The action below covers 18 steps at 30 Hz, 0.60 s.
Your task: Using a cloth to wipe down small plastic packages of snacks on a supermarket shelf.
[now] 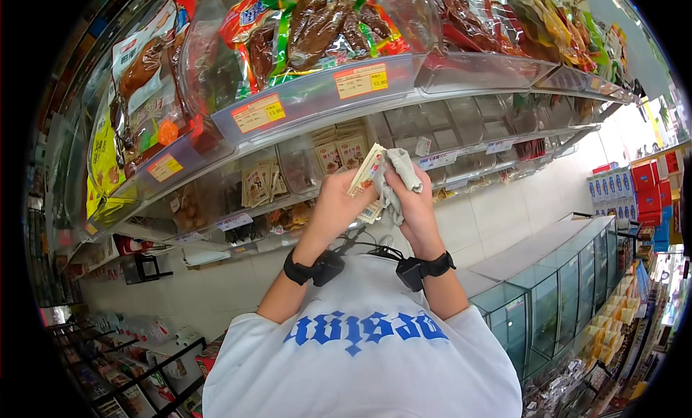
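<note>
Rag [390, 201] is matt, rumpled cloth. Held packets [369, 171] look smooth. Tray front [310, 95] is smooth, glossy clear plastic; meat packs [317, 32] show creased, glossy film. Shirt [360, 378] is matt cloth.

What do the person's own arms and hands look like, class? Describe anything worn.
The left hand and right hand are ungloved. Each wrist has a black strap, left and right, carrying a dark, boxy device, left and right. Thin black cables show between them. The upper arms wear short white sleeves, left and right; no markings are discernible on the straps.
</note>
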Available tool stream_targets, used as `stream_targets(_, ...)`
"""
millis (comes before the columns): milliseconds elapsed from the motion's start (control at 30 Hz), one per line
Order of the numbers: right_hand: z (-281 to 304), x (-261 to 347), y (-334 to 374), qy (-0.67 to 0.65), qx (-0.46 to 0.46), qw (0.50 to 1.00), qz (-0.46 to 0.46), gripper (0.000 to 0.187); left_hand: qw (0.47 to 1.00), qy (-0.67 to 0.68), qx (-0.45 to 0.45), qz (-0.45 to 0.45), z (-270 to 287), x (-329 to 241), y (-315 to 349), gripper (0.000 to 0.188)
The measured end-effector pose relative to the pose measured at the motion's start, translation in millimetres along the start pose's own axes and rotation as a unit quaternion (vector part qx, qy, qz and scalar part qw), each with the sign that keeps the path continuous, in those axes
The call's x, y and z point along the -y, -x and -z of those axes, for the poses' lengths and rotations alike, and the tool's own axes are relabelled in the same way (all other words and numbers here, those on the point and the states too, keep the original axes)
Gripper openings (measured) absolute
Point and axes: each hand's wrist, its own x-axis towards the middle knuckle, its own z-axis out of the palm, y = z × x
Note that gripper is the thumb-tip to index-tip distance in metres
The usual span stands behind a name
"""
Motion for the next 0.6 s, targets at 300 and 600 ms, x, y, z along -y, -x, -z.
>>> stream_targets(300,8,9,8,-0.067,-0.125,0.988,0.057,0.027,0.993,-0.025,0.113,0.027,-4,-18,10,0.032)
stream_targets(600,4,18,18,-0.038,-0.06,0.997,0.032,0.023,0.983,0.089,0.128,0.094,-12,-11,8,0.03)
